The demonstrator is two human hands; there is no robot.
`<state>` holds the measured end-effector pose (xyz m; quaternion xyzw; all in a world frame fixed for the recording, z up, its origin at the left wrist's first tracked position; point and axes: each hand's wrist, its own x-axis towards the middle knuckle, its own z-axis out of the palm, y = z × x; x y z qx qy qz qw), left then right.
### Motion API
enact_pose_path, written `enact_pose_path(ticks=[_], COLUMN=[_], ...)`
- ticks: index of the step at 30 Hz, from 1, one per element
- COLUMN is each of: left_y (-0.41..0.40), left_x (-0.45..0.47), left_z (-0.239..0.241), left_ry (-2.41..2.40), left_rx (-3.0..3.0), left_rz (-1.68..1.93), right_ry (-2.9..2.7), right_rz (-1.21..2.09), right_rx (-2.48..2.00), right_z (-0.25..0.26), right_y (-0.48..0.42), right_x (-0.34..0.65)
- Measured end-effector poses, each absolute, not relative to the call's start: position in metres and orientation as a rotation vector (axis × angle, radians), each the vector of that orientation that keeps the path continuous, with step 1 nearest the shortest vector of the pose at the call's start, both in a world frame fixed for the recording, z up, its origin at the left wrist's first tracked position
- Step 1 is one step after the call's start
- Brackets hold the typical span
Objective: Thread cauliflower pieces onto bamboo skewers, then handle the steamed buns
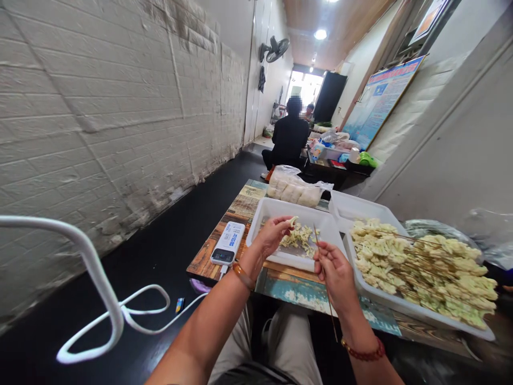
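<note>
Left hand [272,235] pinched a pale vegetable piece [294,220] between fingertips, raised just above the middle tray [256,231], which held a small heap of loose pieces [301,238]. Right hand [335,271] was closed narrow on a thin bamboo skewer [316,239], tip up and leaning toward the piece, the tail running down past the wrist. That grip probably kept the point aimed at the piece while both hands stayed over the tray to catch crumbs.

Right tray [401,306] sat touching the middle one, piled with loaded skewers [425,264], close to the right hand for short reaches. A bag of pale blocks [294,190] lay at the far end, and a power bank [228,243] just beside the middle tray's left rim.

Table [236,209] was narrow; the trays overhung the near edge above the person's knees. Open floor on the left, with a white cable [104,289] looping across. A person in black [289,140] sat well apart down the corridor.
</note>
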<state>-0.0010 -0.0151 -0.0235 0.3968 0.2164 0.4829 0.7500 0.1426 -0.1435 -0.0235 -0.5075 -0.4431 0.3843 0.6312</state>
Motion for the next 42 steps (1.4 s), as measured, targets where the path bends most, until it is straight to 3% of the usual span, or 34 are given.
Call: enact_pose_path(ticks=[9,16,42], left_y=[-0.019,-0.018,-0.017], left_x=[-0.001,0.002,0.008], left_z=[-0.019,-0.017,-0.019], left_ry=[0.479,0.557,0.663], left_rx=[0.883,0.926,1.072], left_rz=[1.037,1.060,1.082], right_ry=[-1.313,-1.552,-1.652], right_rz=[0.852,0.430,0.455], right_rx=[-1.270,-1.327,-1.304], right_z=[-0.030,-0.032,-0.029], right_y=[-0.102,-0.084,-0.086], right_x=[0.140,0.152,0.159])
